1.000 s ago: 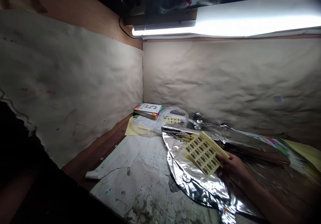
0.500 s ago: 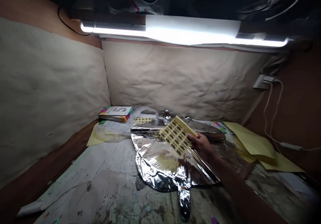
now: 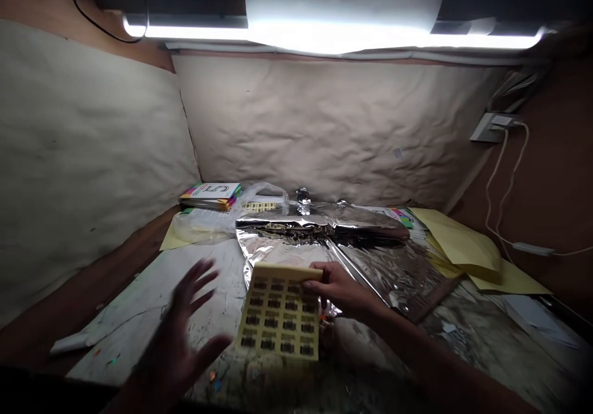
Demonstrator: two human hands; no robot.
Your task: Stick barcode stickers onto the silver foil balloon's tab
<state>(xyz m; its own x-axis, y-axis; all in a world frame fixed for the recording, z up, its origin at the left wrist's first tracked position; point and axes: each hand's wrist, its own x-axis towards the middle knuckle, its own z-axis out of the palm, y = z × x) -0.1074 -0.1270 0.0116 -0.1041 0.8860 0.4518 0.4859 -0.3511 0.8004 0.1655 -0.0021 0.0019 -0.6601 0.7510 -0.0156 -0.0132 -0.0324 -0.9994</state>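
Observation:
My right hand (image 3: 340,289) pinches the top right corner of a yellow sheet of barcode stickers (image 3: 279,315), thumb in front. Rows of small black printed labels cover the sheet, which faces me. To its left, my left hand (image 3: 188,321) is raised over the table with fingers spread, holding nothing; it is a little blurred. Behind the sheet lie flat silver foil balloons (image 3: 370,266), partly hidden by the sheet and my right hand. A folded roll of the same shiny foil (image 3: 296,222) stretches across their far side.
A stack of colourful printed cards (image 3: 210,194) stands at the back left, beside a clear plastic bag (image 3: 208,228) and another sticker sheet (image 3: 259,207). Yellow paper sheets (image 3: 458,244) lie at the right. White cables (image 3: 493,191) hang from a wall socket (image 3: 493,126).
The sticker sheet has come nearer, down and to the left in my right hand, and now stands more upright. My left hand has entered from the lower left.

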